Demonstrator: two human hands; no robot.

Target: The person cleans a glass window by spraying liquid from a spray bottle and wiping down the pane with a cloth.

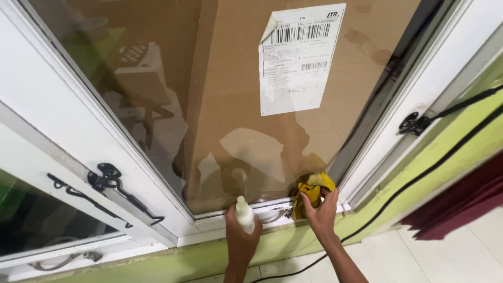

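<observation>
Left hand point(240, 236): I see it raised from below, forearm upright, fingers wrapped round a small white bottle point(244, 214), nozzle end up, at the bottom edge of the window pane point(173, 105).
Right hand point(320, 212): reaching up and leftward, wrist bent, fingers spread and pressing a yellow cloth point(313, 189) flat against the lower right corner of the pane; it grips nothing besides the cloth.
Bottle: smooth, pale plastic, rounded, narrowing at the top.
Cloth: soft, crumpled, bright yellow, bunched where glass meets frame.
Pane: clear glass with faint reflections; behind it stands a brown cardboard box point(230, 63) carrying a white paper label point(298, 57).
Frame point(63, 120): white-painted, flat-sided, scuffed along the bottom rail.
Latches: black metal, one hook latch point(112, 183) on the frame left of the pane, one small catch point(414, 124) on the right.
Wall point(461, 141): light green, matt, with a black cable point(419, 178) running diagonally across it.
Floor point(445, 251): pale tiles.
</observation>
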